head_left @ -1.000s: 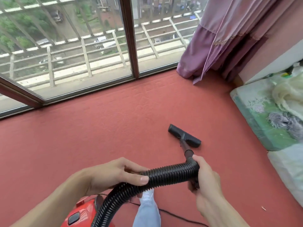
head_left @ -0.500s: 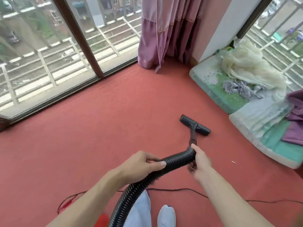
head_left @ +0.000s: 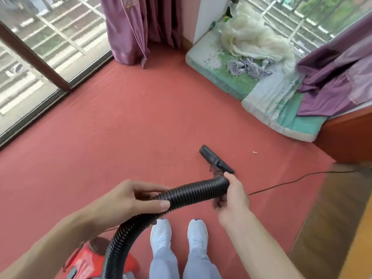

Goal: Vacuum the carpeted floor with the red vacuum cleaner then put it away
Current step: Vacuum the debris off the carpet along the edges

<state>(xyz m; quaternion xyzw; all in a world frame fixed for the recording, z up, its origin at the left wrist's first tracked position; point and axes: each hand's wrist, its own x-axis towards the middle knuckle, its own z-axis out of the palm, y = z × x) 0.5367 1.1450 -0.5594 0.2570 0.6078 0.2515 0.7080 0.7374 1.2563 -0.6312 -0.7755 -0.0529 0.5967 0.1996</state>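
Observation:
A black ribbed hose (head_left: pixel 193 193) runs from the red vacuum cleaner (head_left: pixel 88 262) at the bottom left up to a black floor nozzle (head_left: pixel 216 160), which lies flat on the red carpet (head_left: pixel 124 125). My left hand (head_left: pixel 128 200) grips the hose at its middle. My right hand (head_left: pixel 233 195) grips the hose's front end, just behind the nozzle. Most of the cleaner's body is cut off by the frame's lower edge.
A black power cord (head_left: pixel 291 179) trails right toward a wooden floor strip (head_left: pixel 330 222). Floor cushions (head_left: pixel 267 101) with crumpled cloth lie at the right, a purple curtain (head_left: pixel 128 27) hangs by the glass window (head_left: pixel 40 43). A small scrap (head_left: pixel 254 152) lies near the nozzle. My feet (head_left: pixel 179 234) stand below.
My view has swung right, from the window to the cushions and wooden floor. The nozzle has been drawn back toward my feet. Both hands keep their grip on the hose.

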